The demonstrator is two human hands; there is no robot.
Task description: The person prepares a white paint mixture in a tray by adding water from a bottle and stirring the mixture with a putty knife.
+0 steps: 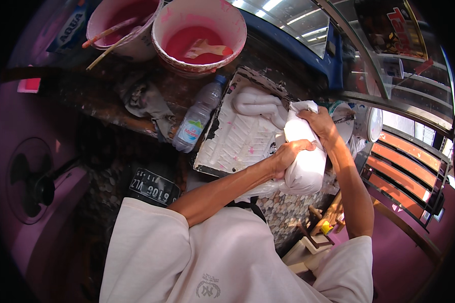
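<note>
A soft white plastic bag (305, 166) is gripped by both hands at the right end of a paint-crusted white tray (227, 146). My left hand (288, 156) has its fingers curled round the bag's lower middle. My right hand (318, 122) is closed on its upper part, near the top. In the tray, thick white paste (255, 103) lies in looped coils beside the bag; whether they touch is unclear. A clear bottle with a blue cap (202, 106) leans along the tray's left side.
Two buckets of pink paint (187, 35) (111, 15) with brushes stand at the back left. A stained rag (141, 101) hangs near the bench edge. Glass panes (298, 25) rise behind, orange slats (399, 161) at right, a fan (33, 182) at left, a licence plate (151, 187) below.
</note>
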